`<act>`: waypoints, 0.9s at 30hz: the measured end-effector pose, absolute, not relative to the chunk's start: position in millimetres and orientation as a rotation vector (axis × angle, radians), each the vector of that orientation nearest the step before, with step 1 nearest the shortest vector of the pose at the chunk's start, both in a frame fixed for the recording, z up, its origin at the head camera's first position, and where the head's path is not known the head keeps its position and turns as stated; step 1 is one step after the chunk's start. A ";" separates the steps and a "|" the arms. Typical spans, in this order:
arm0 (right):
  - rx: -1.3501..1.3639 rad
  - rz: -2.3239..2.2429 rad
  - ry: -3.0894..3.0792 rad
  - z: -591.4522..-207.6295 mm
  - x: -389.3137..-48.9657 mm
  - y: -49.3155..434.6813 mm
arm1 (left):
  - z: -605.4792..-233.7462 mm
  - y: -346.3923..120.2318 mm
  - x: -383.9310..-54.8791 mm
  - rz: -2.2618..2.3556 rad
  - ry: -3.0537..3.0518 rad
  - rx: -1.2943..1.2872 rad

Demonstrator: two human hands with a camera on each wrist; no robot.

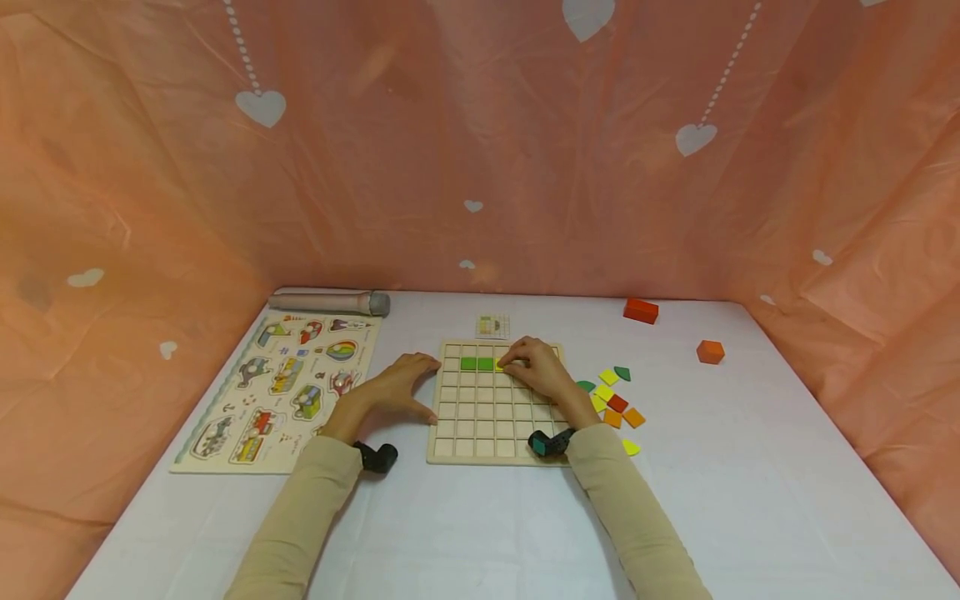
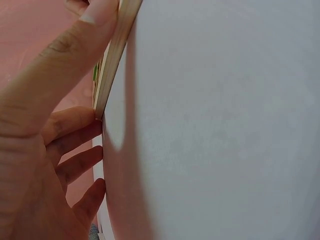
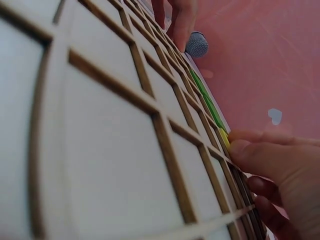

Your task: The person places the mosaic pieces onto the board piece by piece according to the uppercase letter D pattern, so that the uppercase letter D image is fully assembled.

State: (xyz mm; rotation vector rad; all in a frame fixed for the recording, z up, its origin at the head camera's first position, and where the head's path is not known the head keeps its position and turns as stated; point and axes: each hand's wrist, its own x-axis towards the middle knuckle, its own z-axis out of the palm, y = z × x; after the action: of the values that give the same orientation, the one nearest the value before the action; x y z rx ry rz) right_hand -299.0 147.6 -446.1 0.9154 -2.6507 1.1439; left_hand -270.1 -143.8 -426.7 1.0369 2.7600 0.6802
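A wooden grid board [image 1: 466, 414] lies on the table. Two green square tiles [image 1: 477, 364] sit side by side in its upper row. Right of them, a yellow square tile [image 3: 225, 137] is at the neighbouring cell, with the thumb and index fingertips of my right hand [image 1: 536, 367] pinching its edge. My left hand [image 1: 395, 385] is spread at the board's left edge. In the left wrist view, its thumb [image 2: 60, 55] and index finger touch the board's side while the other fingers spread out beside it.
Several loose yellow, orange, red and green tiles [image 1: 612, 419] lie right of the board. A small pattern card [image 1: 492, 326] is behind it. Left are a picture puzzle board [image 1: 300, 367] and a microphone [image 1: 322, 302]. Two blocks, one red [image 1: 641, 311], one orange [image 1: 710, 352], stand far right.
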 end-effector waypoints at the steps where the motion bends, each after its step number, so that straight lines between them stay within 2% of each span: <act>1: 0.919 1.155 -2.650 -445.5 -298.3 148.2 | -426.8 -143.8 -270.1 0.684 2.759 1.038; 9: 0.821 1.310 -2.571 -439.6 -297.2 165.6 | -428.8 -144.3 -271.1 0.677 2.764 1.051; 18: 0.723 1.241 -2.482 -424.8 -286.5 213.5 | -425.1 -143.4 -269.5 0.672 2.747 0.995; 27: 0.399 1.235 -2.638 -421.3 -268.0 261.7 | -425.7 -144.2 -268.4 0.664 2.741 0.973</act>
State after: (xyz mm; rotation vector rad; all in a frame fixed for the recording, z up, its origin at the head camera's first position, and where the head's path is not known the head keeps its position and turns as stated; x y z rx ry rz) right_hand -268.0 261.7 -421.3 0.3986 -2.6380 1.2346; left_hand -268.4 -144.2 -425.7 0.9727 2.7414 0.6637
